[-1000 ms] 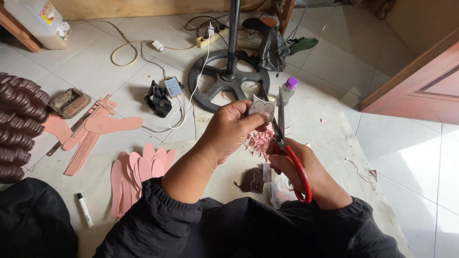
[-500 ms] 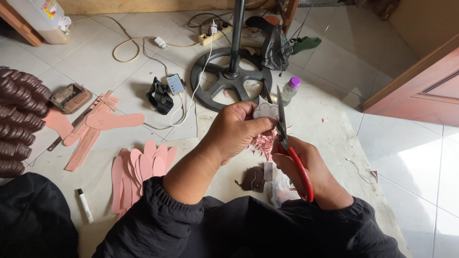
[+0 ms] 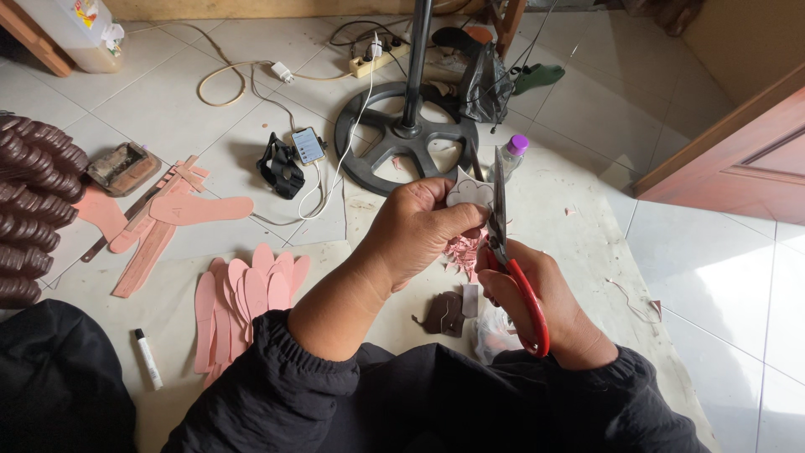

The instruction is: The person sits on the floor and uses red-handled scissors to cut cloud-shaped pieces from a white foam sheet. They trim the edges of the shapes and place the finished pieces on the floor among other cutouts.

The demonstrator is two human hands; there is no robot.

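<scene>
Left hand (image 3: 419, 226): fingers curled around a small pale grey cut-out piece of sheet material with a scalloped top edge (image 3: 470, 191), pinched between thumb and fingertips and held up in front of the round black cast-metal fan base (image 3: 407, 138).

Right hand (image 3: 545, 306): fingers clenched through the red loops of a pair of red-handled steel scissors (image 3: 507, 252); blades point up and away, lying right against the right edge of the grey piece. Whether the blades are parted cannot be told.

Pink offcut scraps (image 3: 461, 250): on the floor below the grey piece, nearer the person than the fan base.

Fan of pink sole-shaped flat pieces (image 3: 243, 294): left of the fan base and nearer the person, beside the left forearm.

Single pink insole with loose pink strips (image 3: 197, 210): well left of the fan base.

Black-cased phone on a white cable (image 3: 308, 144): just left of the fan base.

Clear plastic bottle with a purple cap (image 3: 513, 151): just right of the fan base.

Stack of dark brown moulded soles (image 3: 29, 201): far left of the fan base, at the frame edge.

White marker pen (image 3: 148, 358): well left of the fan base and nearer the person, on the floor by the black sleeve.
</scene>
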